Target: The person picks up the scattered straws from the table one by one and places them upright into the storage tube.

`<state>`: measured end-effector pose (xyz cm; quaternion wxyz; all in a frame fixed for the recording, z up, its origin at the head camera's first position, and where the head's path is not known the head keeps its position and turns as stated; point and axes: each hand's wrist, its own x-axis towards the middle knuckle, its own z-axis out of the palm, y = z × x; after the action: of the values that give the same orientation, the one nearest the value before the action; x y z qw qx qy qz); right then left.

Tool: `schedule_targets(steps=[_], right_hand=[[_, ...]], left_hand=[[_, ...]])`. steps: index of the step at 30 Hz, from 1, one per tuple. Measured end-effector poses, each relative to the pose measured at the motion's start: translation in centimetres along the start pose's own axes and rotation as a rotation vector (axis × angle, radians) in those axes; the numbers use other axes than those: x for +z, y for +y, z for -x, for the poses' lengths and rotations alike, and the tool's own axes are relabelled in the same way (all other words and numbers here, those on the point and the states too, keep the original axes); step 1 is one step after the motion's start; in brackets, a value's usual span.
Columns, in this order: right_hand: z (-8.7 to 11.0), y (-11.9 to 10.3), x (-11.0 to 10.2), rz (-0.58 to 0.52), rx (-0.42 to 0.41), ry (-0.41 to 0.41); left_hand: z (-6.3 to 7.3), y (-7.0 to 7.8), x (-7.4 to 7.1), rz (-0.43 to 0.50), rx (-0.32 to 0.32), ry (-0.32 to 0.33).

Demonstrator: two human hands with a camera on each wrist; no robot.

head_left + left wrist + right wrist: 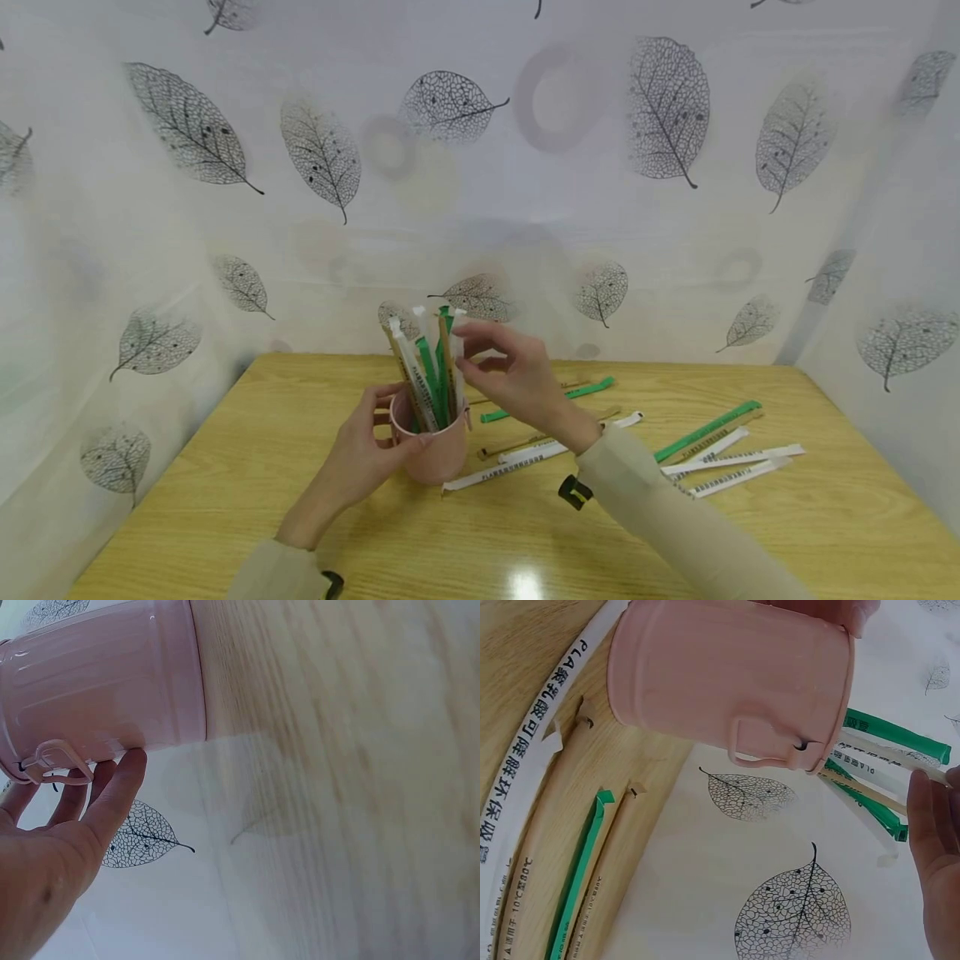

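Note:
A pink cup with small side handles stands on the table, holding several paper-wrapped straws in white, green and brown. Around its left side, my left hand grips it, the thumb over the near rim. In the left wrist view, fingers touch the cup wall beside a small handle. My right hand is at the upper ends of the straws. There, the right wrist view shows its thumb and fingers pinching a white wrapped straw whose lower end is inside the cup.
Right of the cup lies a loose group of white, brown and green wrapped straws. Farther right is another pile, with a green straw on its left side. A leaf-patterned sheet hangs behind the wooden table.

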<state>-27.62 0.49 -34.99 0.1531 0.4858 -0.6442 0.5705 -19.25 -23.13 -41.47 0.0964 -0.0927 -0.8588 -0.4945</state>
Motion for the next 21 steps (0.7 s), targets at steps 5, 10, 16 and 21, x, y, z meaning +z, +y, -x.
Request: schedule_targets(steps=[5, 10, 16, 21], right_hand=[[0.58, 0.31, 0.20, 0.040, 0.026, -0.025], [0.90, 0.49, 0.27, 0.052, 0.045, -0.038], [0.80, 0.56, 0.12, 0.066, 0.003, -0.039], [1.02, 0.84, -0.60, 0.089, -0.047, -0.034]], left_hand=[[0.03, 0.04, -0.01, -0.003, 0.000, 0.001], [-0.08, 0.10, -0.03, -0.011, -0.018, -0.005], [-0.08, 0.18, -0.12, -0.006, -0.018, -0.006], [-0.06, -0.03, 0.02, -0.007, -0.003, -0.004]])
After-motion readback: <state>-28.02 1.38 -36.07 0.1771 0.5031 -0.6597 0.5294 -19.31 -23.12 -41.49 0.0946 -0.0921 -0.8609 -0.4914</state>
